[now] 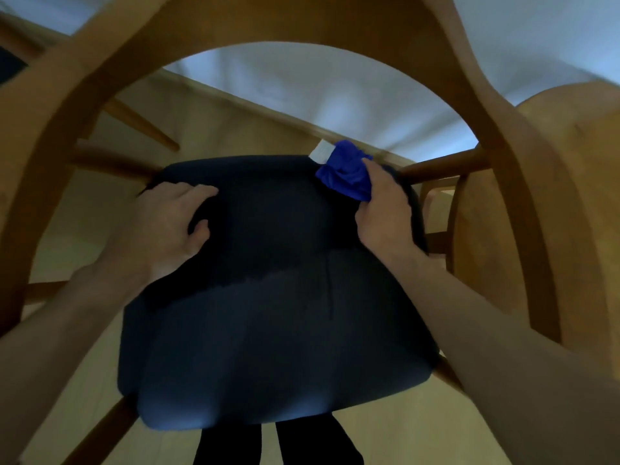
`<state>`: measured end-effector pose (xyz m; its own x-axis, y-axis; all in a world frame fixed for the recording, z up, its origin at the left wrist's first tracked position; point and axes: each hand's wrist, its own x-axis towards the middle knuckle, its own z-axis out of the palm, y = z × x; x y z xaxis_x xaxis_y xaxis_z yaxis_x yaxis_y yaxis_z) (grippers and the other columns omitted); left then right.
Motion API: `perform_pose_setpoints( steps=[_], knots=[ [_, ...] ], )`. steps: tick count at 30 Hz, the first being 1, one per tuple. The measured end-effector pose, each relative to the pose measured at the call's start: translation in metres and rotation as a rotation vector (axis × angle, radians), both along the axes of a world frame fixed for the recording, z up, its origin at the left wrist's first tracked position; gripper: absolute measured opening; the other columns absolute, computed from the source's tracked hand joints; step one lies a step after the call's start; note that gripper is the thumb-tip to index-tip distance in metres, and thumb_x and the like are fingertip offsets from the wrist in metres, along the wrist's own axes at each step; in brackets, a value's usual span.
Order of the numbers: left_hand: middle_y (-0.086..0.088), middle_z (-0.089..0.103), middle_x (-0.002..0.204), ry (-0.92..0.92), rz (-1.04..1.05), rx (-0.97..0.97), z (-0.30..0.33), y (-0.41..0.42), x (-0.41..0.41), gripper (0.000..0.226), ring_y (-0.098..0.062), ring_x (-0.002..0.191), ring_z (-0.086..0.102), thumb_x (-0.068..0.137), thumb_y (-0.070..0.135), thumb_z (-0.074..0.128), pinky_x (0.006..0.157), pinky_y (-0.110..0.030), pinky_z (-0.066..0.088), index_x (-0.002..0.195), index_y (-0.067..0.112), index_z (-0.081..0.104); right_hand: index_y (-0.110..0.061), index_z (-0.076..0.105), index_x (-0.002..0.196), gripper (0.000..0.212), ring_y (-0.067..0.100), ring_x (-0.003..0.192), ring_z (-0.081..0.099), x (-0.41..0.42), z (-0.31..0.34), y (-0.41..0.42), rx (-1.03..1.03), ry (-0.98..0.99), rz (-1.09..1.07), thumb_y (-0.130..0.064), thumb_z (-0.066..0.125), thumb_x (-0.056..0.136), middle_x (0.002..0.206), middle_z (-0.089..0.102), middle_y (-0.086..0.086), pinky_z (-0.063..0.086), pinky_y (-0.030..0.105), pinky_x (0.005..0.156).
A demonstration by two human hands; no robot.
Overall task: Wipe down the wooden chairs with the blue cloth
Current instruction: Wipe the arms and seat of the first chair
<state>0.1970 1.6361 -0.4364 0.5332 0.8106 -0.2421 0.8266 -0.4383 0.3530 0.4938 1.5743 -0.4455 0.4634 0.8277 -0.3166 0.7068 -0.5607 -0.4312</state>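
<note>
I look down through the curved wooden back of a chair (335, 25) onto its dark navy seat cushion (278, 313). My right hand (385, 209) grips a bunched blue cloth (347, 171) at the seat's far right corner, beside the wooden rail (446, 164). A small white tag shows just behind the cloth. Resting on the far left part of the cushion is my left hand (174, 223), with its fingers loosely bent and nothing in them.
A second wooden chair (553, 182) stands close on the right. A light wooden floor (235, 125) lies beneath, and a pale wall rises behind it. More wooden legs show at the upper left. My dark trouser legs (231, 444) are at the bottom.
</note>
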Motion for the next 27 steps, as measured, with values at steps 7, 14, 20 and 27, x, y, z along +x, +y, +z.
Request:
perform_pose_setpoints(
  steps=[7, 14, 20, 27],
  knots=[
    [-0.003, 0.058, 0.128, -0.042, -0.038, 0.010, -0.003, -0.007, 0.003, 0.064, -0.023, 0.123, 0.050, 0.078, 0.026, 0.073, 0.095, -0.041, 0.045, 0.137, 0.023, 0.048, -0.020, 0.035, 0.152, 0.073, 0.020, 0.142, 0.033, -0.068, 0.006, -0.032, -0.002, 0.081, 0.407, 0.005, 0.056, 0.087, 0.156, 0.037, 0.004, 0.018, 0.024, 0.117],
    [0.000, 0.056, 0.133, -0.060, -0.069, 0.014, -0.003, -0.014, 0.009, 0.061, -0.021, 0.128, 0.046, 0.083, 0.027, 0.069, 0.100, -0.040, 0.042, 0.140, 0.024, 0.046, -0.019, 0.039, 0.147, 0.058, 0.016, 0.125, 0.052, 0.018, 0.018, -0.017, 0.027, -0.027, -0.127, -0.001, 0.053, 0.094, 0.136, 0.053, 0.002, 0.040, 0.037, 0.111],
    [-0.002, 0.056, 0.133, -0.024, -0.100, 0.036, -0.003, -0.015, 0.010, 0.056, -0.023, 0.128, 0.046, 0.086, 0.022, 0.066, 0.101, -0.042, 0.040, 0.139, 0.022, 0.048, -0.022, 0.037, 0.148, 0.061, 0.015, 0.115, 0.056, -0.025, 0.009, -0.014, -0.038, -0.049, -0.162, -0.007, 0.058, 0.092, 0.129, 0.057, -0.001, 0.046, 0.032, 0.100],
    [-0.010, 0.059, 0.129, 0.086, -0.152, 0.060, -0.003, 0.001, -0.030, 0.051, -0.030, 0.124, 0.049, 0.086, 0.016, 0.064, 0.098, -0.047, 0.043, 0.136, 0.014, 0.052, -0.024, 0.026, 0.154, 0.074, 0.019, 0.133, 0.039, -0.101, -0.002, -0.032, 0.014, 0.019, -0.061, -0.010, 0.062, 0.091, 0.154, 0.038, -0.003, 0.035, 0.032, 0.109]
  ],
)
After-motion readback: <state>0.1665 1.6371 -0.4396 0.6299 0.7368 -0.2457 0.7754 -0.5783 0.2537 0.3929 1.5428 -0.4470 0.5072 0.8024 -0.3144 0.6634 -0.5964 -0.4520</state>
